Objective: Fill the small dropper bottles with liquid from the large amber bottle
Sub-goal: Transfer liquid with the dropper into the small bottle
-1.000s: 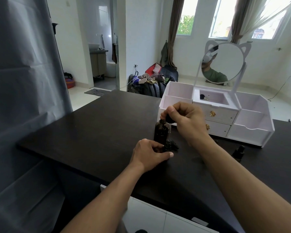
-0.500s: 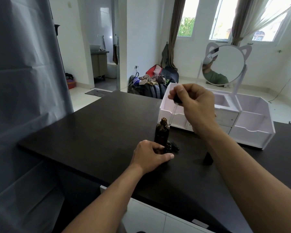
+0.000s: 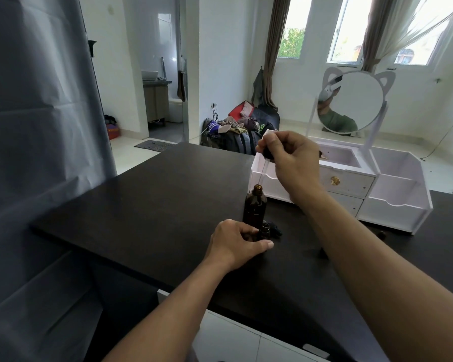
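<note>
The large amber bottle [image 3: 254, 207] stands open and upright on the black table [image 3: 147, 205]. My right hand [image 3: 290, 163] pinches a dropper [image 3: 264, 163] by its black bulb; the glass tube points down with its tip just above the bottle's mouth. In front of the amber bottle, my left hand [image 3: 236, 244] grips a small open dropper bottle [image 3: 264, 231], mostly hidden behind my fingers. A small black cap [image 3: 274, 229] lies right beside it.
A white vanity organiser [image 3: 392, 202] with drawers and a cat-ear mirror [image 3: 351, 103] stands at the back right of the table. Another small dark bottle [image 3: 381, 234] peeks out behind my right forearm. A grey curtain [image 3: 37, 126] hangs at the left. The table's near edge is close.
My right hand lifted the dropper out of the large amber bottle and now holds it above the mouth. My left hand stayed on the small bottle.
</note>
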`<control>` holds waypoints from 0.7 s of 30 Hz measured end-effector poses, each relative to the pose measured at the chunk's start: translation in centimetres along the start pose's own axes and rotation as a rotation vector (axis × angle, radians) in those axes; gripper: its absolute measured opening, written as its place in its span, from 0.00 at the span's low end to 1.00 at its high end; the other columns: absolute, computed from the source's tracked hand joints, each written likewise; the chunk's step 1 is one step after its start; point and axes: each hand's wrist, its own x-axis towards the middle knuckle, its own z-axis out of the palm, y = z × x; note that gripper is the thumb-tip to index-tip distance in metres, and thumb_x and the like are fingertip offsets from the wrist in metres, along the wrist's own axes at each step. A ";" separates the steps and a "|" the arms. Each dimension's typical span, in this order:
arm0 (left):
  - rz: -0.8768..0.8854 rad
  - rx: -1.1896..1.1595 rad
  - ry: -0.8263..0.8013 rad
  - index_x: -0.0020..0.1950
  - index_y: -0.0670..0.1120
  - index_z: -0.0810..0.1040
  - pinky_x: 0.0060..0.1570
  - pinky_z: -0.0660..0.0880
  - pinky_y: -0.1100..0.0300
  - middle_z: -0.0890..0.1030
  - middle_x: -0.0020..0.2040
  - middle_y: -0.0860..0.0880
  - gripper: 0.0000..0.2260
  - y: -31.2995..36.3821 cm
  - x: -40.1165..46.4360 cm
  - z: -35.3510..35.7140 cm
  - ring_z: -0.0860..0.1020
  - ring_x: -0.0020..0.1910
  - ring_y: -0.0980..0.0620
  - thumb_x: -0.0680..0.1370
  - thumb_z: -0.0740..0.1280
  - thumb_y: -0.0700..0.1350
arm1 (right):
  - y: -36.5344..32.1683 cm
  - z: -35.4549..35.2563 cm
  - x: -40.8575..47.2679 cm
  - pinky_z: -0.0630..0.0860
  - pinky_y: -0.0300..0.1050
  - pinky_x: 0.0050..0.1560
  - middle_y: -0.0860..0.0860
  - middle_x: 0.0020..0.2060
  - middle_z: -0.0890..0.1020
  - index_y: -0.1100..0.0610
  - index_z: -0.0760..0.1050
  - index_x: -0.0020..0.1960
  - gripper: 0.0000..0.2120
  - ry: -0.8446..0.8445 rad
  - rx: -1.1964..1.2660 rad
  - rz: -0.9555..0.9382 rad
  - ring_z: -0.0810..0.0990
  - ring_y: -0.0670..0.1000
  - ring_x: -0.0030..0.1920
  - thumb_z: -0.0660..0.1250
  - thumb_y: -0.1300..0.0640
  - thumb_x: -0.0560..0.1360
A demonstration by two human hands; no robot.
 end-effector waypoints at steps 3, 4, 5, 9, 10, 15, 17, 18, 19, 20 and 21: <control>-0.012 -0.015 0.024 0.54 0.52 0.84 0.47 0.77 0.63 0.83 0.44 0.56 0.21 0.3 -0.3 -0.2 0.79 0.43 0.62 0.66 0.77 0.60 | 1.2 0.3 -0.5 0.80 0.35 0.47 0.56 0.42 0.84 0.66 0.80 0.51 0.10 -0.024 -0.001 0.049 0.84 0.49 0.43 0.63 0.60 0.80; -0.012 -0.026 0.027 0.53 0.52 0.85 0.47 0.78 0.63 0.83 0.43 0.56 0.19 0.3 -0.4 -0.2 0.80 0.43 0.63 0.66 0.77 0.60 | 1.6 0.4 -0.7 0.80 0.36 0.47 0.57 0.42 0.84 0.64 0.81 0.49 0.09 -0.036 -0.004 0.062 0.84 0.49 0.43 0.63 0.60 0.81; -0.009 -0.038 0.028 0.52 0.52 0.85 0.47 0.79 0.61 0.83 0.42 0.56 0.19 0.3 -0.5 -0.3 0.80 0.42 0.63 0.66 0.77 0.60 | 2.0 0.5 -0.9 0.80 0.37 0.48 0.56 0.42 0.84 0.60 0.81 0.47 0.09 -0.048 -0.018 0.072 0.84 0.50 0.44 0.63 0.60 0.81; -0.019 -0.050 0.022 0.54 0.52 0.85 0.49 0.79 0.60 0.83 0.43 0.56 0.22 0.4 -0.6 -0.4 0.80 0.44 0.63 0.66 0.77 0.61 | 3.7 0.8 -1.2 0.81 0.48 0.52 0.53 0.42 0.85 0.51 0.79 0.42 0.12 -0.063 -0.062 0.098 0.85 0.52 0.47 0.61 0.58 0.81; -0.022 -0.051 0.020 0.55 0.52 0.84 0.49 0.79 0.60 0.83 0.44 0.56 0.22 0.4 -0.6 -0.4 0.80 0.44 0.63 0.66 0.77 0.62 | 3.9 0.9 -1.3 0.81 0.49 0.53 0.53 0.41 0.85 0.52 0.79 0.43 0.12 -0.060 -0.062 0.105 0.85 0.52 0.47 0.61 0.58 0.82; -0.009 -0.056 0.016 0.54 0.51 0.84 0.49 0.79 0.61 0.83 0.44 0.56 0.22 0.4 -0.6 -0.3 0.80 0.44 0.63 0.66 0.77 0.61 | 4.4 1.2 -1.7 0.81 0.49 0.52 0.53 0.40 0.84 0.52 0.77 0.42 0.13 -0.059 -0.028 0.135 0.85 0.52 0.47 0.59 0.59 0.82; -0.008 -0.054 0.012 0.55 0.50 0.84 0.48 0.78 0.62 0.84 0.45 0.55 0.23 0.3 -0.5 -0.3 0.80 0.45 0.63 0.66 0.77 0.61 | 4.5 1.2 -1.7 0.81 0.50 0.52 0.54 0.40 0.84 0.53 0.77 0.41 0.14 -0.058 -0.028 0.134 0.85 0.53 0.47 0.59 0.60 0.82; -0.008 -0.054 0.012 0.56 0.50 0.84 0.48 0.78 0.63 0.84 0.45 0.55 0.23 0.3 -0.5 -0.3 0.80 0.45 0.63 0.66 0.77 0.61 | 4.5 1.2 -1.7 0.81 0.51 0.53 0.54 0.40 0.85 0.53 0.77 0.40 0.14 -0.057 -0.030 0.134 0.85 0.53 0.46 0.59 0.60 0.82; -0.007 -0.055 0.013 0.56 0.50 0.84 0.48 0.78 0.63 0.84 0.45 0.55 0.24 0.3 -0.5 -0.3 0.80 0.45 0.63 0.65 0.77 0.62 | 4.5 1.2 -1.7 0.81 0.53 0.54 0.54 0.40 0.85 0.53 0.77 0.40 0.15 -0.056 -0.032 0.134 0.85 0.53 0.47 0.59 0.59 0.82; -0.005 -0.059 0.013 0.55 0.50 0.84 0.48 0.78 0.63 0.84 0.45 0.55 0.24 0.3 -0.5 -0.3 0.80 0.45 0.63 0.65 0.77 0.62 | 4.6 1.2 -1.8 0.81 0.55 0.54 0.55 0.41 0.85 0.53 0.78 0.40 0.15 -0.053 -0.031 0.133 0.85 0.53 0.47 0.59 0.59 0.82; -0.004 -0.062 0.010 0.55 0.50 0.84 0.48 0.78 0.63 0.84 0.45 0.55 0.23 0.3 -0.5 -0.3 0.80 0.45 0.63 0.65 0.77 0.62 | 4.7 1.2 -1.8 0.81 0.57 0.55 0.55 0.41 0.85 0.53 0.78 0.40 0.15 -0.050 -0.029 0.132 0.85 0.53 0.47 0.59 0.59 0.82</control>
